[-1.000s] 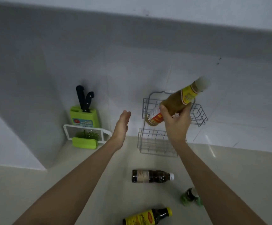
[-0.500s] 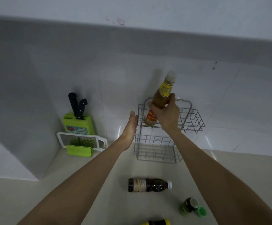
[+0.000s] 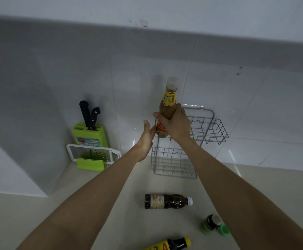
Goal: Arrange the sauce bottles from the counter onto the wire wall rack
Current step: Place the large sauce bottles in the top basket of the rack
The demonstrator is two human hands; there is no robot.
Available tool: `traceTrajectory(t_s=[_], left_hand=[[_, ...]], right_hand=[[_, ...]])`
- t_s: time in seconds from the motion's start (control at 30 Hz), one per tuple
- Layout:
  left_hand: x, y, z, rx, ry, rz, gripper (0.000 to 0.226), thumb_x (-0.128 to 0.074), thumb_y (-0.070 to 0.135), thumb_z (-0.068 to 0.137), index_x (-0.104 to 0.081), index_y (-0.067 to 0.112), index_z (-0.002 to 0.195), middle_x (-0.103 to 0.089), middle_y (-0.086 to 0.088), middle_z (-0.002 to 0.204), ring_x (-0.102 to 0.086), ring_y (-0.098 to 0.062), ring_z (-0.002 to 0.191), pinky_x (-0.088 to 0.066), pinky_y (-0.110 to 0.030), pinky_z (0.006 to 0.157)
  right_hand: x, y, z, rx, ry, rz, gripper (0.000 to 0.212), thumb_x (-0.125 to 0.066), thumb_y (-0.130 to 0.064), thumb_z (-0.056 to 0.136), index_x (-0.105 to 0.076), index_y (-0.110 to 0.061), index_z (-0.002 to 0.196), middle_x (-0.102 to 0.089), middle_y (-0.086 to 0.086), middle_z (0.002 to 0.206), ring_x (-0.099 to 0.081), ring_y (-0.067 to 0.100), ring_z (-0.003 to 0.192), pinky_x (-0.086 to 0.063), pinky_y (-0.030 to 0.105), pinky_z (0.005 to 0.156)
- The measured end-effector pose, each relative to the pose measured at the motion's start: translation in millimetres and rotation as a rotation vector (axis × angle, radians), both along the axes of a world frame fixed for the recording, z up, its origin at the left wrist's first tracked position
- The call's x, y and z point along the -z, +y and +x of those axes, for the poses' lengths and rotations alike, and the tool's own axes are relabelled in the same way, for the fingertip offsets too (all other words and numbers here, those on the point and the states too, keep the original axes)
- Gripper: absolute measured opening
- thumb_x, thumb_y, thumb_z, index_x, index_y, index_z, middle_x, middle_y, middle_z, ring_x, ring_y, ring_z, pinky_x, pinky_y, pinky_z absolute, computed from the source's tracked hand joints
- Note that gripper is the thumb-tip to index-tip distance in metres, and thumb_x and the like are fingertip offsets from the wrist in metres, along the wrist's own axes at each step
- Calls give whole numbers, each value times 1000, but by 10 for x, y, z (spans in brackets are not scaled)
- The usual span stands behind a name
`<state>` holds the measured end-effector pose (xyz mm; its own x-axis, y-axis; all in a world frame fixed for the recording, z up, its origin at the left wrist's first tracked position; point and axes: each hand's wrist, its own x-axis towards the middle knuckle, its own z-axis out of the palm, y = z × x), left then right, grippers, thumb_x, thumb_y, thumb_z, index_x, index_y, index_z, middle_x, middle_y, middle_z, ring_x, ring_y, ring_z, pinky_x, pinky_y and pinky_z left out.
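My right hand (image 3: 176, 123) grips a tall brown sauce bottle (image 3: 167, 105) with a yellow neck label and white cap. The bottle stands upright at the left end of the upper basket of the grey wire wall rack (image 3: 212, 127). My left hand (image 3: 147, 136) is flat and touches the rack's left edge beside the bottle. On the counter lie a dark bottle with a white cap (image 3: 167, 201), a small green-capped bottle (image 3: 212, 224) and a dark bottle with a yellow label and cap (image 3: 172, 244) at the bottom edge.
A green knife block (image 3: 89, 134) with two black-handled knives stands in the left corner, with a white grater (image 3: 92, 153) leaning in front of it. The rack's lower basket (image 3: 172, 165) holds nothing. Tiled wall runs behind the counter.
The right hand turned the brown bottle from tilted to upright and lowered it into the rack's upper basket. The left hand moved right up to the rack's left edge.
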<state>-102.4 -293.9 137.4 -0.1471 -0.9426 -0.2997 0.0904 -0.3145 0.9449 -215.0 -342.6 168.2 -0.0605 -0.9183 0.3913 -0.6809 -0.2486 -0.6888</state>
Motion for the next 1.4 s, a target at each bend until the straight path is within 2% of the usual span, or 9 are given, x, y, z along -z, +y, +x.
traceTrajectory(t_s=[0.17,0.23,0.37,0.47,0.57,0.77,0.93,1.07,1.4], left_hand=[[-57,122,27,-35,-93,-57,79,10,64,90,-11,23,154,-11,3,162,-4,-15,150,3,-45,121],[31,222,84,-91,-112,-96,76,7,62,93,-16,23,153,-15,3,162,-8,-16,149,1,-47,121],[413,480,240,-234,-144,-108,68,-3,56,98,-29,20,150,-26,1,159,-17,-17,147,-6,-45,121],[735,662,346,-241,-165,-3,65,-8,52,100,-34,16,148,-30,-4,157,-21,-19,146,-9,-42,120],[960,790,425,-203,-214,104,64,-11,53,100,-39,17,146,-34,-7,155,-24,-22,145,-12,-43,119],[1203,883,525,-180,-221,221,66,-12,56,99,-43,18,142,-39,-7,152,-27,-25,143,-16,-45,117],[1300,897,507,-181,-218,249,66,-11,53,100,-46,16,141,-42,-9,150,-30,-28,142,-20,-44,116],[1241,865,481,-191,-209,260,66,-11,51,101,-46,13,141,-42,-11,149,-32,-32,140,-22,-43,115],[756,705,342,-252,-154,109,60,-15,47,102,-51,12,135,-49,-11,143,-41,-32,134,-29,-42,109]], right_hand=[[-113,95,-28,-117,-129,190,78,-65,-65,76,-43,-10,126,-56,11,123,-56,28,114,-50,43,92],[-84,274,-79,-58,-169,58,75,-61,-62,81,-39,-13,134,-52,9,132,-48,25,122,-46,39,95],[462,922,-163,26,-259,-209,22,-50,-42,91,-49,-26,106,-61,-6,90,-60,10,78,-50,26,61],[1138,1266,-228,-10,-48,275,20,-49,-39,95,-47,-19,100,-60,-5,74,-61,14,61,-50,26,50],[1631,1442,-347,-20,-16,845,40,-47,-34,97,-33,-18,131,-62,11,88,-61,23,63,-51,27,42],[1989,1442,-324,-26,22,1107,51,-32,-44,102,-19,-32,150,-44,25,136,-54,22,59,-45,25,37],[2148,1442,-200,68,-170,944,25,-47,-41,98,-49,-25,116,-51,16,104,-58,27,76,-55,39,55],[2224,1504,-270,59,-138,828,7,-55,-20,92,-53,-18,99,-56,17,100,-58,23,71,-52,31,57],[1269,1422,-491,-271,-173,185,23,-58,-29,82,-46,-44,96,-45,-8,108,-53,4,90,-56,31,76]])
